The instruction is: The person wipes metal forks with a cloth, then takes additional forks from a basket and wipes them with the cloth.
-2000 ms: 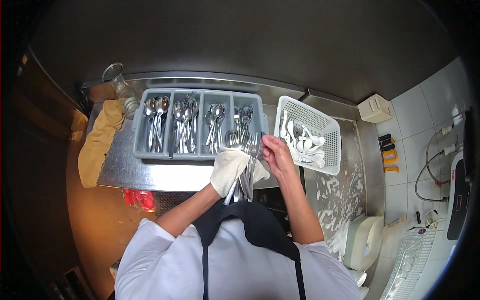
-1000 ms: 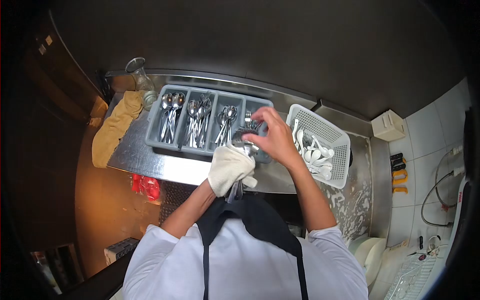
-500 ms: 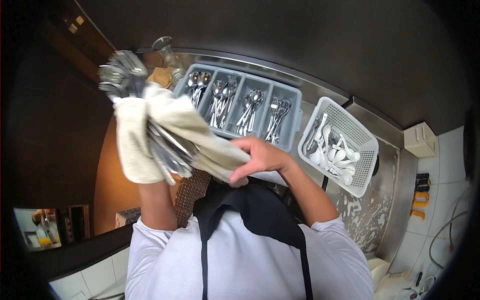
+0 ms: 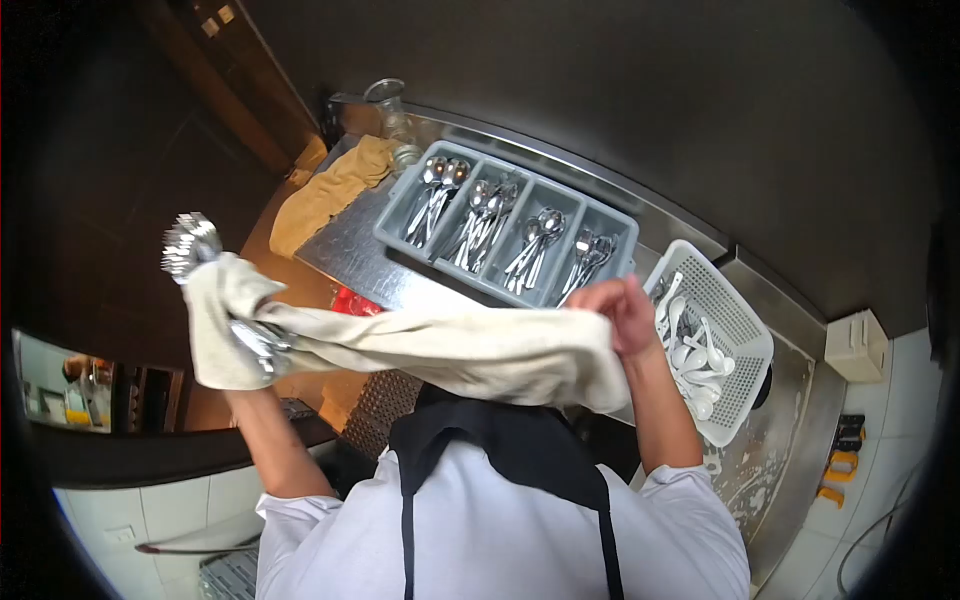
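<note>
My left hand (image 4: 228, 340) is wrapped in a cream cloth (image 4: 460, 350) and closed round a bundle of forks (image 4: 190, 247), tines up and blurred, at the left. The cloth stretches across in front of my apron to my right hand (image 4: 620, 312), whose fingers are bent at its far end. Behind the cloth lies a grey cutlery tray (image 4: 408, 250) with four compartments. Its compartments hold metal spoons (image 4: 540, 240) and other cutlery. To the right, a white perforated basket (image 4: 745, 340) contains white spoons (image 4: 705, 360).
A tan cloth (image 4: 330, 205) lies on the left end of the steel counter (image 4: 345, 255), beside a glass carafe (image 4: 392, 115). At the right are a sudsy steel surface (image 4: 770, 450), a white box (image 4: 856, 345) and yellow-handled tools (image 4: 838, 468). A red item (image 4: 355, 302) shows below the counter.
My left hand has swung left, away from the tray, with the forks. My right hand has drawn the cloth out to the right. The view has turned, shifting the tray and basket rightward.
</note>
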`<action>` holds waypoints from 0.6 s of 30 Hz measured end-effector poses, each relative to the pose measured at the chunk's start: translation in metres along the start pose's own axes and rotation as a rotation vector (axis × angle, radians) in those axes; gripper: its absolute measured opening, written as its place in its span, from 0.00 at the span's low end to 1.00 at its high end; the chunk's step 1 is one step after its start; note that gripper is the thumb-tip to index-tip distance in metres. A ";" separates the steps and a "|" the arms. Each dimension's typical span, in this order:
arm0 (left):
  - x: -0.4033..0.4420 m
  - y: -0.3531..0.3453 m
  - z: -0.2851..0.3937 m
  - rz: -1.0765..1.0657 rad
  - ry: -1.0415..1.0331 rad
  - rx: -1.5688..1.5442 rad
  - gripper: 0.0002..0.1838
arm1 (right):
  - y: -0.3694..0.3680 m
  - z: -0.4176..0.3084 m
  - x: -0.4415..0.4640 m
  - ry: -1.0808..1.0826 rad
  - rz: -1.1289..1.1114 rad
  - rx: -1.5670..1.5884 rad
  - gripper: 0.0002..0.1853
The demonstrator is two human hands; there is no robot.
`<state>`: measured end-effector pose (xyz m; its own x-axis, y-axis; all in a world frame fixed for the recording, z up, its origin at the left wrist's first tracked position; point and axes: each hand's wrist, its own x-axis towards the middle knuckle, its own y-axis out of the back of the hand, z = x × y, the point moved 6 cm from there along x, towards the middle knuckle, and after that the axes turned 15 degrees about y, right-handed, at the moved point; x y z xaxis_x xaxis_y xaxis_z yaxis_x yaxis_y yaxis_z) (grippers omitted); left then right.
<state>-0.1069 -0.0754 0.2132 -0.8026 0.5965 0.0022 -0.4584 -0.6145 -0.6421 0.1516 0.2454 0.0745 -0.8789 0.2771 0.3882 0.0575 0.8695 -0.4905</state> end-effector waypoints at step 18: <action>-0.058 -0.029 -0.228 -0.055 0.342 0.721 0.08 | -0.113 0.074 0.034 0.025 -0.780 -1.288 0.15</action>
<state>0.0396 0.0256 0.0568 -0.6640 0.6889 -0.2909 -0.7213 -0.6926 0.0064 0.0804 0.1266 0.0852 -0.8770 -0.4159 0.2407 -0.0304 0.5480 0.8359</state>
